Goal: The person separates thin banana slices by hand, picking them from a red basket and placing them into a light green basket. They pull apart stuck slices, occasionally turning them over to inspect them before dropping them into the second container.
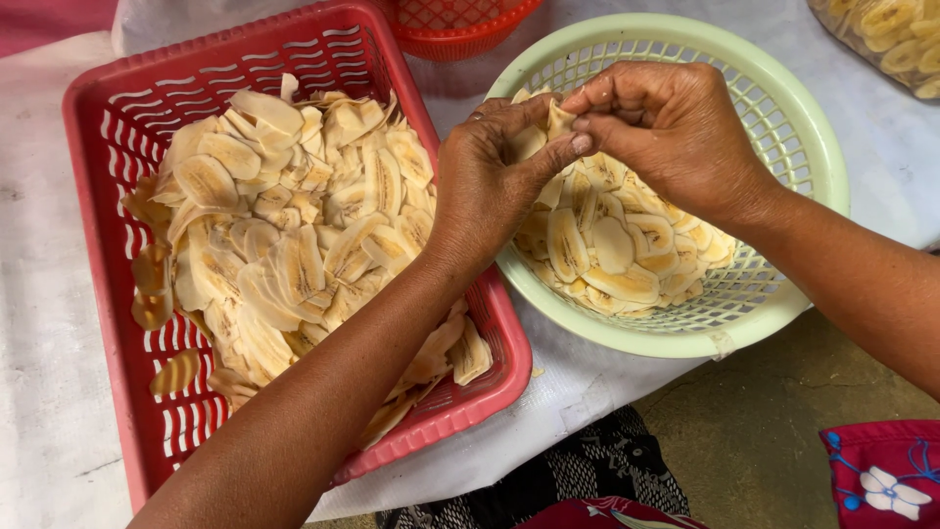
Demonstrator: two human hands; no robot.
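My left hand (490, 181) and my right hand (671, 127) meet over the near-left side of a round pale-green basket (803, 137). Together they pinch a small stack of pale banana slices (553, 122) between thumbs and fingertips. The left hand also cups a few slices in its palm. Below the hands, the green basket holds a layer of banana slices (617, 255). To the left, a red rectangular basket (98, 127) carries a big heap of thin banana slices (284, 225); my left forearm crosses its near right corner.
A white cloth (49, 392) covers the table. An orange-red basket (455, 24) sits at the far edge. A clear bag of banana slices (896, 39) lies at the top right. Patterned fabric (886, 470) and a bare floor (754, 421) show below the table edge.
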